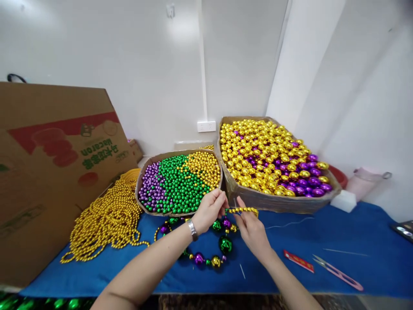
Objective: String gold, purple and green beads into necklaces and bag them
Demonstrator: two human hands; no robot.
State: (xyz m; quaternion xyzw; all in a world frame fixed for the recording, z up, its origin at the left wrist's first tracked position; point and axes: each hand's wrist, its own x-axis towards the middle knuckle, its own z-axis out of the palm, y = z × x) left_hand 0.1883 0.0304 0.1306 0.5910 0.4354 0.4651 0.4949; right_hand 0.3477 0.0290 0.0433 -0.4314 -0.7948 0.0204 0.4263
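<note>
Holding a gold bead strand (247,210) just in front of the small-bead box (174,153), near its right corner, I have my left hand (209,211) pinched at the strand's left end and my right hand (251,228) closed about it farther along. Its long axis runs nearly level, left to right, the right end curving over my knuckles. Nearer me than the box, a necklace (225,244) of round, mirror-glossy green, purple and gold balls rings the blue cloth (264,275). Left of the box sprawl knotty gold strands (108,215); right of it, slick oval beads (258,159).
</note>
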